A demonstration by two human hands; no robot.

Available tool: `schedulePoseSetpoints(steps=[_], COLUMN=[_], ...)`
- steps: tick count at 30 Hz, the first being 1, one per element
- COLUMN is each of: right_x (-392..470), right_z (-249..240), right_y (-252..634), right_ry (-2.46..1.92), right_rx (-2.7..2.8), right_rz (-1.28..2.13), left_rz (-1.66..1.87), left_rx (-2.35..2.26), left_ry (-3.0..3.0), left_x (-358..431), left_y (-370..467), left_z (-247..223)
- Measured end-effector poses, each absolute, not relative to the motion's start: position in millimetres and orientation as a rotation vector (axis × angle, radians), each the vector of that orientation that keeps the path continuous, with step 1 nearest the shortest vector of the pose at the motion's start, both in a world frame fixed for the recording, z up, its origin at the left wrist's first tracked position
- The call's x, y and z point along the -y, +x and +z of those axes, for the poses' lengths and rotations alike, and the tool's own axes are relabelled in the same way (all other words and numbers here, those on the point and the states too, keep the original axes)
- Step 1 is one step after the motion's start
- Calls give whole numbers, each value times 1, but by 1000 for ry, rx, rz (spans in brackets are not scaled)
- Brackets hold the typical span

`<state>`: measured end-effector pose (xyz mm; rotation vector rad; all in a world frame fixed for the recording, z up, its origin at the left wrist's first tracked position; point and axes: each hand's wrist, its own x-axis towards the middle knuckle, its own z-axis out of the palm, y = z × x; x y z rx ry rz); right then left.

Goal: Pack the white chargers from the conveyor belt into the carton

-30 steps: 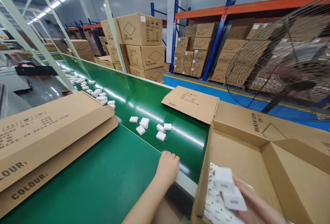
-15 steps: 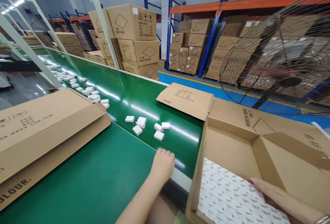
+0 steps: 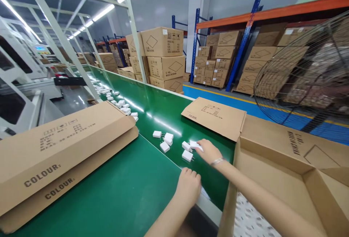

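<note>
My right hand (image 3: pixel 210 152) reaches over the green conveyor belt, its thumb and fingers closed on a white plug charger (image 3: pixel 195 145). Two more chargers lie right beside it, one of them a white charger (image 3: pixel 187 155) with its metal pins pointing right. My left hand (image 3: pixel 188 185) is curled closed at the belt's near rail; what is inside its fingers, if anything, is hidden. Left of my hands lies a small cluster of chargers (image 3: pixel 165 146). Under my right forearm, an open cardboard box (image 3: pixel 268 160) contains a white layer (image 3: pixel 252 217) dotted with grey marks, partly covered by the arm.
Folded cartons (image 3: pixel 68 135) lie on the green surface (image 3: pixel 131 189) at left. More white chargers (image 3: pixel 124 106) trail up the belt. Behind the belt stand stacked cartons (image 3: pixel 166 66), a blue-and-orange rack (image 3: pixel 242 44) and a large caged fan (image 3: pixel 302 69).
My right hand has left the white layer in the box, crossed to the belt and taken hold of a charger. My left hand stays at the rail. The view has turned left.
</note>
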<state>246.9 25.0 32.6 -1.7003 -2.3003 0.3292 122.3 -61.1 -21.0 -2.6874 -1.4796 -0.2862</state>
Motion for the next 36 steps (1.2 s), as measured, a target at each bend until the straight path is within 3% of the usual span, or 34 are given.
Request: schedulePoseSetpoints(steps=[5, 23, 29, 36], right_x=[-58, -25, -6, 78], right_z=[9, -16, 32, 88], right_y=[207, 228, 254, 295], right_ry=[-1765, -1767, -1399, -701], right_rx=[2335, 2321, 2332, 2102], right_rz=[314, 577, 865, 1126], left_rz=[-308, -398, -326, -350], left_rx=[1479, 1506, 1548, 1538], left_ry=[-2673, -2715, -2749, -2782], left_x=[58, 59, 58, 59], left_y=[123, 123, 122, 122], left_z=[-24, -19, -14, -13])
